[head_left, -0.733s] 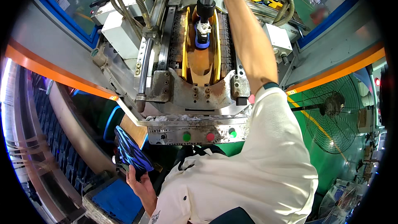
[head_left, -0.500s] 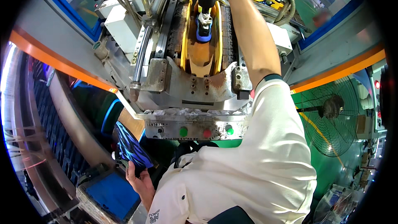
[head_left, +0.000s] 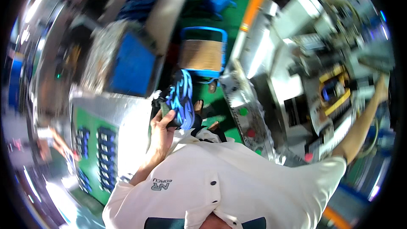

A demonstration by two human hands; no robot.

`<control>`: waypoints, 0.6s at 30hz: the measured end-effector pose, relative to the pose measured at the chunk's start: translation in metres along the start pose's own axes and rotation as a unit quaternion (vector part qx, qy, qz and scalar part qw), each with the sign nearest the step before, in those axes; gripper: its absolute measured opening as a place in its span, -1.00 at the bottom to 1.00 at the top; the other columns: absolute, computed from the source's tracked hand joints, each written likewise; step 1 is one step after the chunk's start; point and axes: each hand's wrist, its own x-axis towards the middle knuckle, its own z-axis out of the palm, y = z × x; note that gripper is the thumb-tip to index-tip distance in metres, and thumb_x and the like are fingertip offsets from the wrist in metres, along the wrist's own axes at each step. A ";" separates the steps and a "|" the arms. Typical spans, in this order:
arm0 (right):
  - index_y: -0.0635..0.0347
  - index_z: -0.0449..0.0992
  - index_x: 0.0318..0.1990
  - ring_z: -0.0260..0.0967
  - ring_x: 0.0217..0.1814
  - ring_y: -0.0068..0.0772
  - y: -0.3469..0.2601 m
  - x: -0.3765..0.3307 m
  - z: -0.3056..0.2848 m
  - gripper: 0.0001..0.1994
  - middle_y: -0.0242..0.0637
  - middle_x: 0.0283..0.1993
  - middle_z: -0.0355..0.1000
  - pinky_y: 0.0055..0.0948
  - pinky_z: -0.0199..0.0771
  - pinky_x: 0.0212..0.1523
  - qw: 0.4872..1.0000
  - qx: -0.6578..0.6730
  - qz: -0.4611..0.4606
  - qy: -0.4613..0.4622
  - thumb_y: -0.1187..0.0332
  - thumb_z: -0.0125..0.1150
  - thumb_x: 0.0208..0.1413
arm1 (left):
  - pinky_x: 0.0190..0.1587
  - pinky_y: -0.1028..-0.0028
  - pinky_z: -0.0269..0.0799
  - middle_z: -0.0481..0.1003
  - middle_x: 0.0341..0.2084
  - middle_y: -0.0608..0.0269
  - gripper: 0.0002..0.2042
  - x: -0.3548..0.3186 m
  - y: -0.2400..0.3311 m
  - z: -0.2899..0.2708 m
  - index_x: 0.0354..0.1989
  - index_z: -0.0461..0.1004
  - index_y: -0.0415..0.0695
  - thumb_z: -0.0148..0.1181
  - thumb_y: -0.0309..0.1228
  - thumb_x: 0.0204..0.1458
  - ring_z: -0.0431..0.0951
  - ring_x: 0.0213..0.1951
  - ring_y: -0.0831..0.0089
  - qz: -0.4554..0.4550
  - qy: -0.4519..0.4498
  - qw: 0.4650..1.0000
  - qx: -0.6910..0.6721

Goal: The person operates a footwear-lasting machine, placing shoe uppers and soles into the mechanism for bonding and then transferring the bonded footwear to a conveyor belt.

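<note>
Your view has swung left since earlier; your left hand (head_left: 161,129) clasps the blue shoe upper (head_left: 180,99), while your right hand (head_left: 381,89), grip unclear, reaches unwatched into the machine (head_left: 330,93) — pinch risk.

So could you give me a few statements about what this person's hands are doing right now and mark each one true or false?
1. The left hand holds a blue and black shoe. True.
2. The right hand is tucked against the white shirt. False: that arm is stretched out to the machine on the right.
3. The shoe is resting on the green floor. False: it is held up in front of the chest.
4. A cart with a blue frame stands beyond the shoe. True.
5. Both hands grip the shoe. False: only the left one does.
</note>
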 end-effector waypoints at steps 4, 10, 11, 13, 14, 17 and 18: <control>0.41 0.07 0.22 -0.06 0.31 -0.06 -0.011 0.028 0.003 -0.55 0.13 0.31 -0.15 -0.07 0.15 0.22 0.981 0.184 0.025 0.057 0.35 -0.21 0.23 | -0.11 0.38 0.47 0.50 -0.26 0.20 -0.68 -0.017 -0.012 -0.074 -0.08 0.39 -0.31 0.20 -0.47 -0.02 0.53 -0.24 0.44 0.000 0.088 0.990 -0.114; 0.42 0.10 0.22 -0.02 0.27 -0.08 -0.110 -0.012 -0.027 -0.55 0.15 0.28 -0.11 -0.14 0.18 0.15 0.707 0.680 -0.028 0.195 0.34 -0.19 0.23 | -0.06 0.08 0.40 0.44 -0.16 0.02 -0.67 -0.013 -0.029 -0.204 -0.05 0.35 -0.31 0.08 -0.43 0.01 0.47 -0.11 0.20 0.011 0.278 0.944 -0.179; 0.43 0.17 0.16 0.09 0.13 -0.15 -0.170 -0.065 -0.010 -0.57 0.11 0.18 0.03 -0.22 0.25 0.04 0.776 0.606 -0.046 0.165 0.36 -0.10 0.18 | -0.07 0.10 0.42 0.44 -0.15 0.01 -0.67 -0.014 -0.020 -0.226 -0.05 0.36 -0.31 0.09 -0.43 0.00 0.48 -0.12 0.20 0.013 0.322 0.929 -0.180; 0.44 0.33 0.06 0.32 -0.15 -0.29 -0.297 -0.185 0.016 -0.60 0.04 -0.03 0.31 -0.39 0.38 -0.18 0.901 0.403 -0.146 0.070 0.40 0.09 0.09 | -0.09 0.12 0.44 0.45 -0.16 0.01 -0.67 -0.008 0.002 -0.283 -0.08 0.40 -0.30 0.13 -0.42 -0.03 0.50 -0.15 0.20 0.016 0.396 0.902 -0.169; 0.45 0.40 0.00 0.43 -0.29 -0.36 -0.360 -0.240 0.009 -0.62 0.00 -0.14 0.45 -0.47 0.44 -0.28 0.904 0.382 -0.190 0.020 0.42 0.18 0.04 | -0.10 0.13 0.45 0.47 -0.20 0.01 -0.68 0.011 0.011 -0.316 -0.10 0.42 -0.30 0.15 -0.42 -0.04 0.51 -0.17 0.19 0.015 0.413 0.898 -0.150; 0.42 0.42 -0.07 0.45 -0.17 -0.37 -0.534 -0.333 0.007 -0.74 -0.15 -0.15 0.46 -0.51 0.46 -0.14 0.820 0.516 -0.191 -0.157 0.45 0.13 0.11 | -0.26 0.24 0.49 0.50 -0.40 0.12 -0.73 0.076 0.048 -0.411 -0.22 0.46 -0.29 0.23 -0.45 -0.11 0.53 -0.38 0.27 0.128 0.408 0.886 -0.182; 0.41 0.43 -0.11 0.45 -0.16 -0.42 -0.600 -0.370 -0.007 -0.76 -0.18 -0.18 0.47 -0.54 0.44 -0.11 0.772 0.544 -0.253 -0.209 0.43 0.14 0.12 | -0.33 0.28 0.50 0.49 -0.47 0.16 -0.76 0.097 0.051 -0.456 -0.28 0.47 -0.28 0.26 -0.46 -0.14 0.52 -0.45 0.30 0.179 0.391 0.874 -0.224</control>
